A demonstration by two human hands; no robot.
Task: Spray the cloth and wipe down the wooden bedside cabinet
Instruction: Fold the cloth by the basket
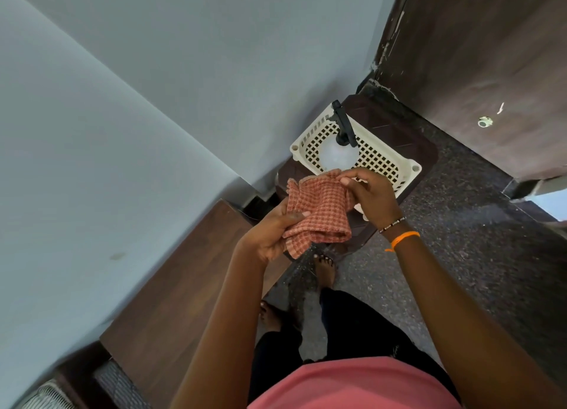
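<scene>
Two hands hold the cloth (316, 212) in front of you, above the near edge of the basket (408, 170). Your left hand (271, 233) grips the cloth's lower bunched part, thumb laid across the weave; your right hand (371, 198) pinches its upper edge between thumb and fingertips. Cloth: orange-red check, crumpled, partly folded over itself.

Landmark is the basket: cream plastic lattice, sitting on a dark brown plastic stool (399, 132). Inside it stands the spray bottle (339, 155), clear body, black trigger head pointing away from you. Left of the basket and nearer you, the wooden bedside cabinet (190, 279) runs along the pale blue-grey wall (122, 117), its brown top bare. Right of the basket, dark speckled stone floor (478, 240); beyond it, a dark wooden panel (491, 71) with chipped paint along its edge and a small pale fitting.

Hidden or unclear: the cloth and your hands cover the basket's near corner and part of the stool. Cabinet front is not visible from above. Objects at the lower left corner, past the cabinet's near end, are cut off and cannot be identified. Whether the cloth is damp cannot be judged.
</scene>
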